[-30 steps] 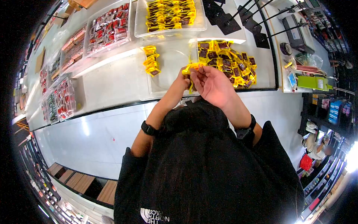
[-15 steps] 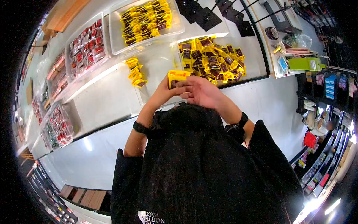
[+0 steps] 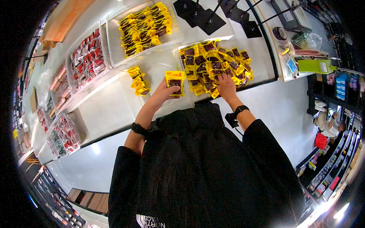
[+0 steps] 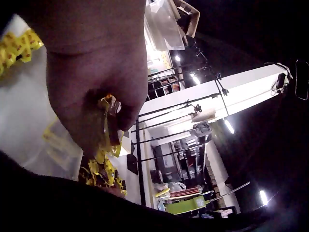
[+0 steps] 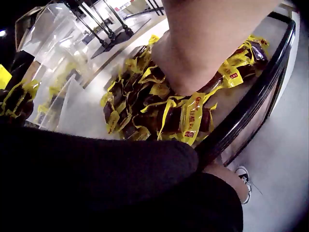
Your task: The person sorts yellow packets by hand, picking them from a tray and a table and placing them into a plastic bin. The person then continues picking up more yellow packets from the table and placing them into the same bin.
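My left hand [image 3: 162,92] holds a yellow snack packet [image 3: 175,83] with a dark filling showing through its clear front, the thumb lying across that front. In the left wrist view the wrapper's crinkled edge [image 4: 110,113] sticks out by the fingers. My right hand [image 3: 227,88] reaches down into a heap of the same packets [image 3: 213,65], its fingertips among them; whether they pinch one I cannot tell. The right wrist view has the hand [image 5: 186,63] over the heap, its fingertips hidden. Left of the held packet, a short row of packets [image 3: 139,81] lies in a clear tray [image 3: 157,68].
Behind stands a clear bin [image 3: 112,36] with packets in neat rows. Farther left are a bin of red packets [image 3: 86,55] and a smaller box [image 3: 65,131]. Black stand bases [image 3: 207,22] lie at the back. A black rim [image 3: 262,84] edges the table.
Both hands were together at the packet. The right hand has left it and moved right onto the heap. The left hand keeps the packet, whose front now shows fully.
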A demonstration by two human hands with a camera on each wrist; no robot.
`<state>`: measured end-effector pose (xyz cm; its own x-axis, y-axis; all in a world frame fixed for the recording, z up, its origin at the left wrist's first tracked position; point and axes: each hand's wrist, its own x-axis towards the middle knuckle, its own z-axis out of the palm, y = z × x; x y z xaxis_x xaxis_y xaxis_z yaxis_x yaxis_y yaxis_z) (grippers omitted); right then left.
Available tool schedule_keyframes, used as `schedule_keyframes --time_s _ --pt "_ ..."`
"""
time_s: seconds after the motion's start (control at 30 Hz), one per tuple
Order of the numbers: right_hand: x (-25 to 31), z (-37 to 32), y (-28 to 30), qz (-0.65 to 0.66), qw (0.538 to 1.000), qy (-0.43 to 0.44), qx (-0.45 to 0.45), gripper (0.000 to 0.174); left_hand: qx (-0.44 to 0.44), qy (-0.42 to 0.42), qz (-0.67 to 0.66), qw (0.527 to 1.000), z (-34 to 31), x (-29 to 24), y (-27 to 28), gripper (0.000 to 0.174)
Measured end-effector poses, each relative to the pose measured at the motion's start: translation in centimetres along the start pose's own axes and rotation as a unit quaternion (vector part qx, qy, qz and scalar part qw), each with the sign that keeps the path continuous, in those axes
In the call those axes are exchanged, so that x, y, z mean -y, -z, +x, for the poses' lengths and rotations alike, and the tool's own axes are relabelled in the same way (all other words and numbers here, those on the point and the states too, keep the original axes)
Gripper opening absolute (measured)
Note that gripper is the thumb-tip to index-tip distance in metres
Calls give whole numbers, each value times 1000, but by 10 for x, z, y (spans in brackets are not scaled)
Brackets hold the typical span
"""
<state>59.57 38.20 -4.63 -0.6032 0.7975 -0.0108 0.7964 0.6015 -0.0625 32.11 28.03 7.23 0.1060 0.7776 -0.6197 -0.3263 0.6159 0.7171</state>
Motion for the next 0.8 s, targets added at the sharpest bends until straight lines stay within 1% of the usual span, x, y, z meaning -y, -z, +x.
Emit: schedule_keyframes --time_s 0.03,0.07,0.17,0.2,0.23,0.27,0.3,0.33,0.37,0.4,0.43,0.47,0.5,0.57,0.6,0.63,0.67,0.7,0.77,0.8 --pt "0 2 -3 -36 999 -16 32 33 0 -1 3 1000 0 -2 0 43" --pt "-1 2 -6 -37 999 -15 10 30 -1 0 2 1000 2 -1 1 43" --pt "-2 8 -3 -23 999 -25 38 27 -9 -4 -5 1000 8 7 2 43" --pt "-3 6 0 18 999 -24 -14 20 -11 -1 -18 1000 8 8 2 43" --pt "-4 6 2 15 1000 -23 -13 20 -13 0 -31 999 9 9 1 42" --pt "-4 6 5 75 991 -108 33 21 -13 -2 -33 999 8 9 1 42" --pt "-3 7 7 133 969 -192 78 22 -11 -14 -51 999 6 9 0 42" --pt "-3 3 11 269 942 -202 7 24 -10 -26 -68 997 4 9 -1 41" --pt "-1 -1 14 268 943 -199 7 24 -11 -28 -69 997 3 10 0 41" --pt "4 -2 25 471 829 -295 64 26 -9 -25 -62 998 5 10 1 40" --pt "10 -4 41 643 660 -371 119 28 -7 -21 -55 998 6 9 1 40" --pt "14 -5 59 671 636 -354 143 25 -8 -23 -54 998 5 9 1 40" --pt "24 -5 79 672 636 -353 142 25 -5 -30 -55 998 4 7 -1 39" --pt "50 -2 116 814 491 -272 151 22 -1 -39 -53 998 3 4 -6 39" --pt "61 -1 128 815 491 -269 149 22 7 -45 -47 998 3 3 -8 39" --pt "73 1 137 820 492 -248 158 24 15 -51 -41 998 2 1 -11 39" --pt "83 3 145 824 492 -227 167 27 15 -54 -39 998 0 1 -14 39" --pt "93 5 151 824 492 -224 166 27 7 -55 -32 998 -3 -2 -19 38" --pt "108 9 160 805 529 -189 189 26 -3 -59 -25 998 -7 -4 -22 37" --pt "113 11 163 790 541 -202 207 26 9 -64 -41 997 -9 -3 -22 38"
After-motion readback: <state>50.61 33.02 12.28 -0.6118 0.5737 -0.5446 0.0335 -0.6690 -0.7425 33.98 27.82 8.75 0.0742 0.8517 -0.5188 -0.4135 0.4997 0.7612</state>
